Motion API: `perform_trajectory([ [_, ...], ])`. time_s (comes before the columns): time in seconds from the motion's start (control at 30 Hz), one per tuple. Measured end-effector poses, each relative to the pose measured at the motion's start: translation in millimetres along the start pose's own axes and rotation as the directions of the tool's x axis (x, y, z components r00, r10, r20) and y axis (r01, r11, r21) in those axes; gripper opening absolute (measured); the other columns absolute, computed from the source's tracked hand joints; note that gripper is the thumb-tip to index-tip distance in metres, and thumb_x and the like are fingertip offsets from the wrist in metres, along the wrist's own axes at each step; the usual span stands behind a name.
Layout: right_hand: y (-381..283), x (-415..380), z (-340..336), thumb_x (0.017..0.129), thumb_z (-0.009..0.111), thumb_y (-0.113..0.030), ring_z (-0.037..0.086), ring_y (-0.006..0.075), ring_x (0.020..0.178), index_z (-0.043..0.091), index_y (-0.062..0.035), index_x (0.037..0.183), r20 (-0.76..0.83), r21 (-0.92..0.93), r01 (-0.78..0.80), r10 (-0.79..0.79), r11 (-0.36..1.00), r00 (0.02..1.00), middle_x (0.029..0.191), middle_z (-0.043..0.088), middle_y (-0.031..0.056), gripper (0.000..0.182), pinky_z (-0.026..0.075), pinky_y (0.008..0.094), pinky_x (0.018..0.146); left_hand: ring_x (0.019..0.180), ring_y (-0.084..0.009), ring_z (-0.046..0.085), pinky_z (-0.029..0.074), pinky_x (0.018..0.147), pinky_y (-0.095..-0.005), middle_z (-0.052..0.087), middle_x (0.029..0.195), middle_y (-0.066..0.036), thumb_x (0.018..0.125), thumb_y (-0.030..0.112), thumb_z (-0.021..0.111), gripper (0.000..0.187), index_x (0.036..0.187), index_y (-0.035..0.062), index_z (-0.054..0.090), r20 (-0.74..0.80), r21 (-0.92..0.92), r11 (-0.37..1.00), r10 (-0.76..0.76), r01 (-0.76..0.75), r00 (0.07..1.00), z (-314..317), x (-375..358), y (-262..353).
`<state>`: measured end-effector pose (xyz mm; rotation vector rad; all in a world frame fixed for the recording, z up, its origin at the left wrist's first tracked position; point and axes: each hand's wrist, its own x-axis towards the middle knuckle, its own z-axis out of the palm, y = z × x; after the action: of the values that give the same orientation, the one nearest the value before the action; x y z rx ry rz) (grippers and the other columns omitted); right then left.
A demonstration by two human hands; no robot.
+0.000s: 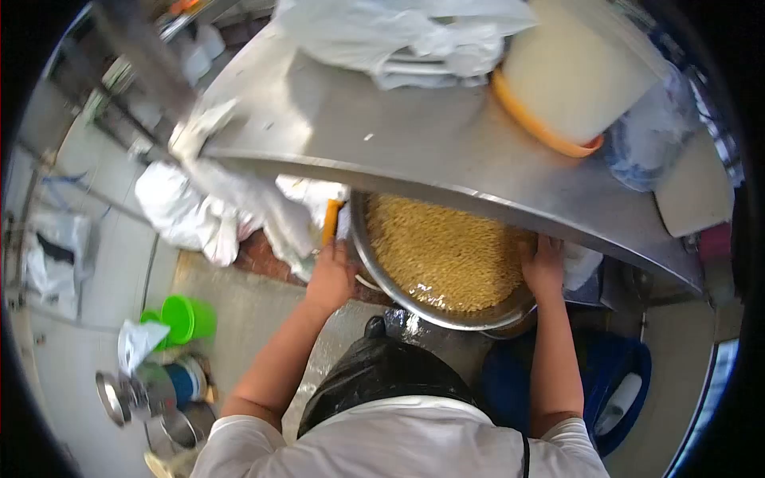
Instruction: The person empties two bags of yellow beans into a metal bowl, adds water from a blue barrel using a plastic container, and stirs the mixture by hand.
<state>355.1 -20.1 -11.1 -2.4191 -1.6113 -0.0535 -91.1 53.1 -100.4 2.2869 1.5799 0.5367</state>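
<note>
Two hands are flanking a broad metal basin (422,317) below the steel bench's front edge (446,193).
The yellowish grains (446,255) are lying in the basin, whose far side is disappearing beneath that edge; the left hand (331,279) is reaching beside its left rim, near an orange piece (331,221), and the right hand (544,271) is bending over its right side, thumb apart from the fingers, which are partly hiding in shadow; whether either hand is gripping, I cannot tell. Good handling, I judge, is calling for even support on opposite sides, a level rim and knuckles clear of the bench's edge (it is hanging rather close over the right hand), with steady footing, since the floor (271,319) is glistening near the basin.
</note>
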Motion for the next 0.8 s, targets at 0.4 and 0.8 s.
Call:
perform_trajectory([
  [0.4, -111, 23, -29, 0.092, 0.071, -0.024, 0.070, 0.0330, 0.101, 0.067, -0.0033, 0.127, 0.458, 0.223, 0.254, -0.331, 0.941, 0.825, 0.115, 0.071, 0.0229, 0.040, 0.053, 0.0439, 0.089, 0.138, -0.0439, 0.050, 0.044, 0.113, -0.0485, 0.053, 0.146, -0.032, 0.094, 0.037, 0.066, 0.063, 0.140, -0.0063, 0.056, 0.272, 0.107, 0.339, -0.914, 0.935, 0.300, 18, -420, -148],
  [0.8, -436, -128, 57, 0.096, 0.066, -0.013, 0.069, 0.0386, 0.089, 0.070, -0.0005, 0.101, 0.083, 0.725, 0.527, -0.816, 0.443, 0.573, 0.098, 0.070, 0.0194, 0.014, 0.055, 0.0433, 0.080, 0.122, -0.0450, 0.063, 0.050, 0.104, -0.0484, 0.066, 0.129, -0.030, 0.097, 0.046, 0.060, 0.060, 0.128, -0.0049, 0.066, 0.519, 0.269, -0.069, -0.830, 0.961, -0.205, 23, -587, -223],
])
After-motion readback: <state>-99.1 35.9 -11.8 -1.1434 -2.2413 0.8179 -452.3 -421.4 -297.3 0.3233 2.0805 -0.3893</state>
